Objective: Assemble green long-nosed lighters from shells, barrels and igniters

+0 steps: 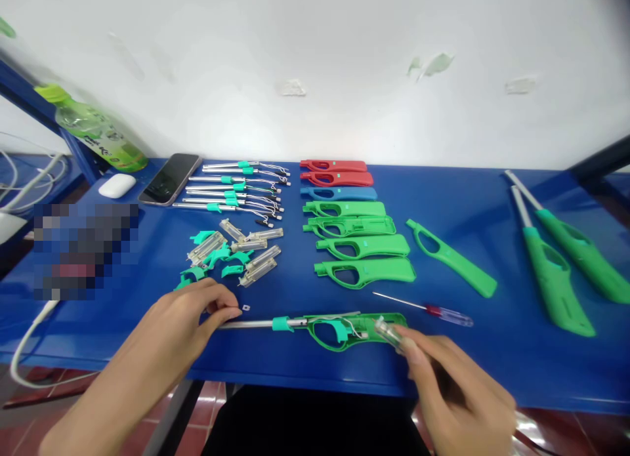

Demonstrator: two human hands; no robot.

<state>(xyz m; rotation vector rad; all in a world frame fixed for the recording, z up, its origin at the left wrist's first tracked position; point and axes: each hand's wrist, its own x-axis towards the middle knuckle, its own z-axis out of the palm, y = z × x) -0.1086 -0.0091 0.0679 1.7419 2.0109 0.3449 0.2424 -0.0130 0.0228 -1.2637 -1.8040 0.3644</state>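
Observation:
An open green lighter half-shell (378, 323) lies at the front of the table. In it sit a metal tube (260, 324) with a teal collar, a teal trigger (339, 330) and thin white wires. My right hand (453, 384) pinches a clear lighter fuel tank (388, 332) over the shell's handle end. Finger and thumb of my left hand (197, 318) are pressed together at the tube's far left end, beside a small white piece (246, 308). What lies between those fingertips is hidden.
Behind lie several loose fuel tanks (260, 266), teal parts (216, 256), wired tubes (226, 188) and green, blue and red shells (364, 247). A screwdriver (447, 315) and two assembled lighters (556, 279) are rightward. A phone (170, 178) and bottle (98, 131) stand left.

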